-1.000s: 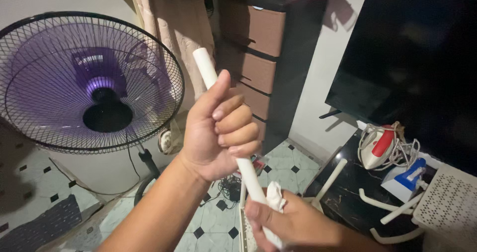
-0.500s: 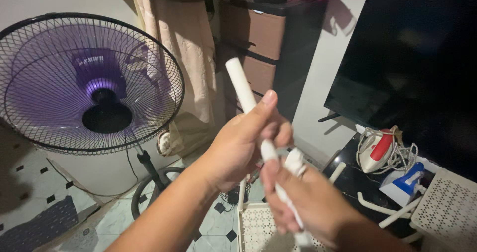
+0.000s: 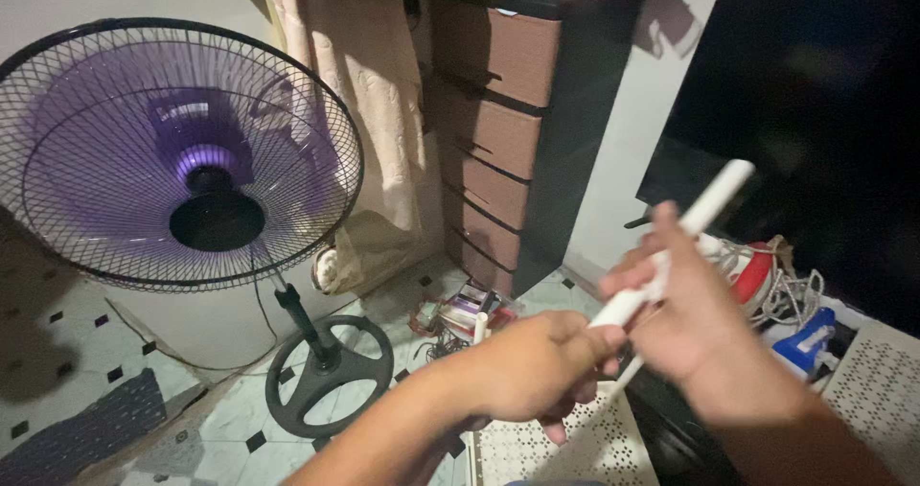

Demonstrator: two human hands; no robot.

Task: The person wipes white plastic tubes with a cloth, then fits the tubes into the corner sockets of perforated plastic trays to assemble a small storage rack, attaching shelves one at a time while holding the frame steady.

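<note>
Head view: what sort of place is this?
Probably a room in a home, perhaps a bedroom or living room: a standing fan on a tiled floor, a brown chest of drawers, and a dark flat screen.

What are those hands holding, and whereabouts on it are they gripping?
Both hold one white tube. The right hand wraps around its middle, the upper end sticking out beyond the fingers; the left hand grips it lower down, near the bottom end.
</note>
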